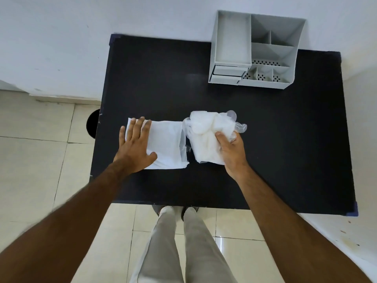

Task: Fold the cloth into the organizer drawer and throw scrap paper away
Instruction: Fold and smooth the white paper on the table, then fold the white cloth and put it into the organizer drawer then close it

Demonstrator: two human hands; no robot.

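Left hand: the left hand (136,144) is lying flat and spread, fingers released, pressing on the left part of the folded cloth (166,146).
Right hand: the right hand (230,148) is grasping a crumpled white bundle (208,135), thumb on top, fingers wrapping around its right side.
Cloth: it is resting as a neat white rectangle near the middle of the table (285,139), toward the left edge, just beside the bundle.
Bundle: it is looking like scrap paper mixed with thin clear plastic; which of the two makes up most of it is hard to tell.
Organizer: the grey organizer (255,50) is standing at the far right corner of the table, well apart from both hands; its small drawers (227,72) are facing the near side and seeming closed or barely open.
Progress: the folding is appearing largely done; stowing the cloth in a drawer and discarding the scrap are both remaining.
Bin: a dark round shape (92,123) is showing past the table's left edge, possibly a bin.
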